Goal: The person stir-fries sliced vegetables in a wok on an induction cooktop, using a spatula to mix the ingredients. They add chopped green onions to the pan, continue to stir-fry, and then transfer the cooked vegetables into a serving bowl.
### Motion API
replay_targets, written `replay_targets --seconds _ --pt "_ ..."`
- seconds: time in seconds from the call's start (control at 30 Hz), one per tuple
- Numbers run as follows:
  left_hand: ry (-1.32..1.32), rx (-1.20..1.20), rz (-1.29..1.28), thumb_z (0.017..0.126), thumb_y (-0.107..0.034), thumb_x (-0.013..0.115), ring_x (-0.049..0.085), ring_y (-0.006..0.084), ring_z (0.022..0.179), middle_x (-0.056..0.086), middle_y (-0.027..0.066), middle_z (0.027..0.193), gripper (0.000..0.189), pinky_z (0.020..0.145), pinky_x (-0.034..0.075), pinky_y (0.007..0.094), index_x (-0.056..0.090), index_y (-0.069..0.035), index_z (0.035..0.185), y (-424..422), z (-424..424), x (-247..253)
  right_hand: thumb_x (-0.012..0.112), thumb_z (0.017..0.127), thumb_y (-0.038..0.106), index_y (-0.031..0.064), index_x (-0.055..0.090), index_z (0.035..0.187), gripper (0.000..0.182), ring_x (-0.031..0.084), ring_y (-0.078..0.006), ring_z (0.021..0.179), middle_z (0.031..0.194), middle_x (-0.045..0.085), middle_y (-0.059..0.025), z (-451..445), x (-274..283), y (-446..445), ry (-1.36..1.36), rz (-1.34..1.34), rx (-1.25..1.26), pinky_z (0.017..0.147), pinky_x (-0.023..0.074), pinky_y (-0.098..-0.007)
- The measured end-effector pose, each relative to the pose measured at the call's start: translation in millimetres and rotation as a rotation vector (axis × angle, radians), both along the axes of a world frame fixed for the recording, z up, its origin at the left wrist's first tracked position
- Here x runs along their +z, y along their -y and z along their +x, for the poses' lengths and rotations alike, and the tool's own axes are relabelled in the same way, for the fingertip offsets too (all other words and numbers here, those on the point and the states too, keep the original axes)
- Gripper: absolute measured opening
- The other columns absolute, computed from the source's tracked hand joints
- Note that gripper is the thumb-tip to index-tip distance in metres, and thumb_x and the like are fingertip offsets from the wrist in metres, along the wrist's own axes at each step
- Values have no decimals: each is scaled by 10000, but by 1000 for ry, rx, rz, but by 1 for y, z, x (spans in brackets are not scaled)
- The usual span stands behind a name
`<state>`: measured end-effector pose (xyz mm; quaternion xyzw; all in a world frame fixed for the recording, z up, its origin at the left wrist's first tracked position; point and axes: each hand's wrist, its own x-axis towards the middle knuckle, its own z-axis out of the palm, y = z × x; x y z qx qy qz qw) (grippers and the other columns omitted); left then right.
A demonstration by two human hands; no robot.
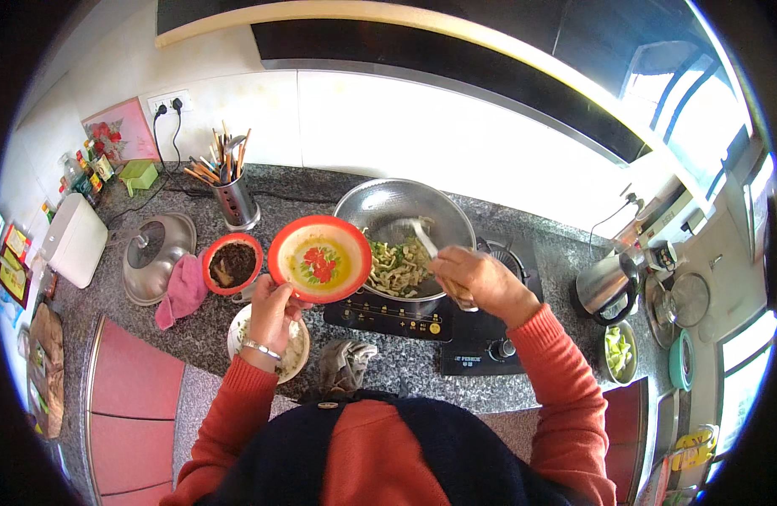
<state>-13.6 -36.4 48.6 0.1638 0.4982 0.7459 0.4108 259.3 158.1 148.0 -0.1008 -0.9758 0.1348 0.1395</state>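
My left hand (271,316) grips the near rim of a red-rimmed enamel plate (321,259) with a flower pattern and some yellowish liquid. The plate is held up just left of a metal wok (404,196). My right hand (474,275) is closed around the handle of a metal spatula (424,239), whose head reaches into the wok. Sliced pale food with green pieces (398,269) lies in the wok, which stands on a black induction cooker (388,318). Beneath my left wrist is a bowl of white food (293,354), partly hidden by the hand.
Left are a red-rimmed bowl of dark food (233,264), a pink cloth (183,291), a wok lid (159,259) and a utensil holder (235,202). A grey cloth (346,365) lies near the front edge. Right are a gas stove (490,357), a kettle (607,288) and a bowl of green pieces (619,352).
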Motion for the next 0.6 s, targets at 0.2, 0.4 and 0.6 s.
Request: replay_targets --seconds 0.2,0.4,0.6 --pt "-18 -34 -26 916 -122 519 644 146 596 633 74 805 111 433 396 213 441 -83 985 -14 7 5 598 768 40 60 592 965 198 625 -258 801 874 564 -97 -6 -41 -20 39 107 -38 702 535 -354" --pt "-26 -43 -30 924 -112 499 643 146 589 631 72 806 97 435 393 218 437 -87 994 -23 -1 -1 662 793 78 26 682 918 137 667 -216 778 913 685 -108 4 23 -22 -160 142 -42 691 561 -311" --pt "-40 10 -23 930 -98 488 638 156 581 626 87 786 87 441 390 225 429 -69 987 -45 -15 -9 585 837 88 -45 619 808 141 648 -163 604 717 667 -126 12 38 -92 -270 -374 -658 566 543 -305"
